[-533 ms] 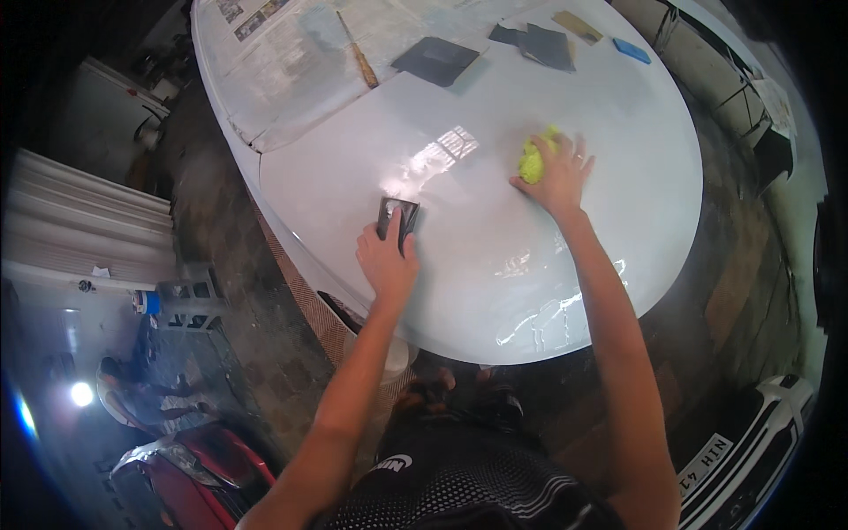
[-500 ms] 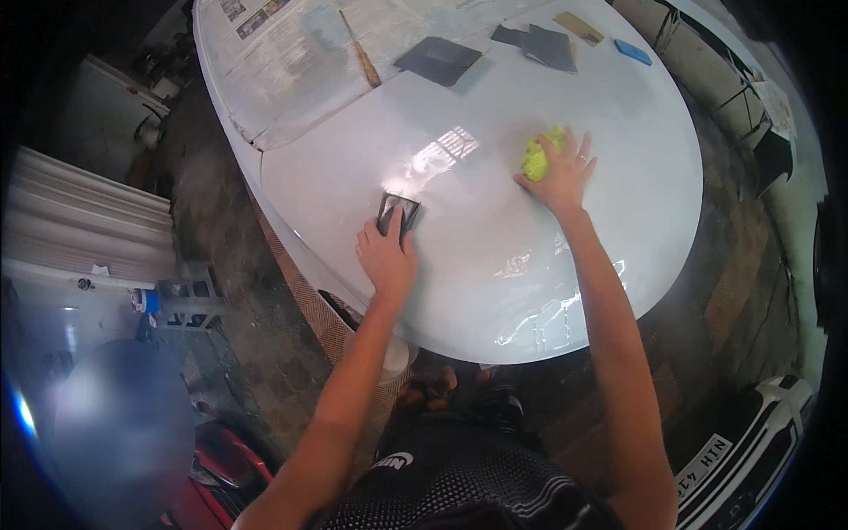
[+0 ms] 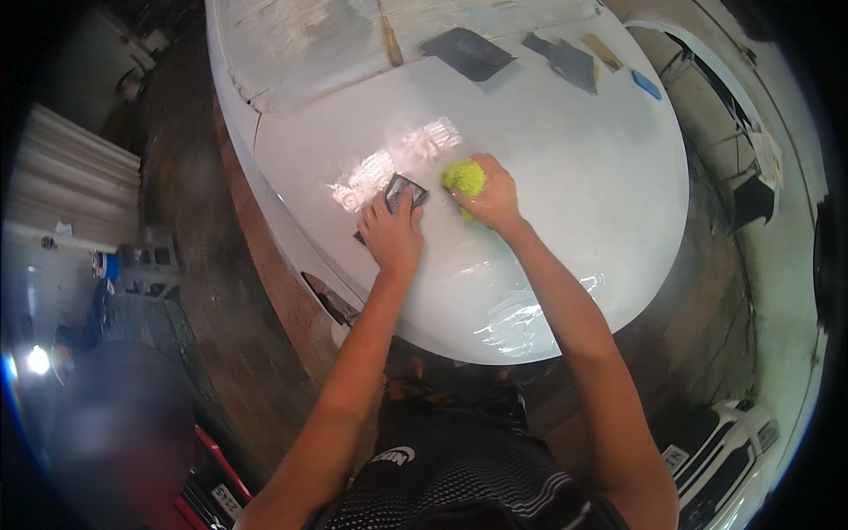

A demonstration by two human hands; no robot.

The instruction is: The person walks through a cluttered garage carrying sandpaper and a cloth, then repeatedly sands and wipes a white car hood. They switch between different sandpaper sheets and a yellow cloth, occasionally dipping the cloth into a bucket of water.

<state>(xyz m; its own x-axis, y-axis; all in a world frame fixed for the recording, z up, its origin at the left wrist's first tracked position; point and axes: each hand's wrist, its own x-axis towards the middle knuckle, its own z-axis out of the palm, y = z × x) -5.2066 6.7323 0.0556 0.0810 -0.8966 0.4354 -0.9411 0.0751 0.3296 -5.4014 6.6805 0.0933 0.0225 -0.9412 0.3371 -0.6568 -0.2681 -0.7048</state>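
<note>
A wet white car hood (image 3: 583, 177) stretches out below my hands. My left hand (image 3: 393, 237) presses a dark sanding block wrapped in grey sandpaper (image 3: 405, 191) against the hood, left of the middle, its fingers over the block. Just to the right, my right hand (image 3: 496, 196) grips a fuzzy yellow-green wash sponge (image 3: 465, 177), lifted or tilted close to the surface; whether it touches the hood I cannot tell. Wet, shiny patches show beside the block and near the hood's front edge.
Toward the far side lie dark sandpaper sheets (image 3: 466, 53), more grey sheets (image 3: 572, 65), a tan piece (image 3: 602, 53), a blue block (image 3: 647, 85) and a wooden-handled tool (image 3: 391, 42). A white bumper (image 3: 720, 450) is at the lower right. Behind my left arm, a person's blurred head (image 3: 124, 433) shows.
My right hand has brought the sponge leftward, close to the left hand. The sanding block has turned and moved slightly to the right on the hood. The view has shifted a little.
</note>
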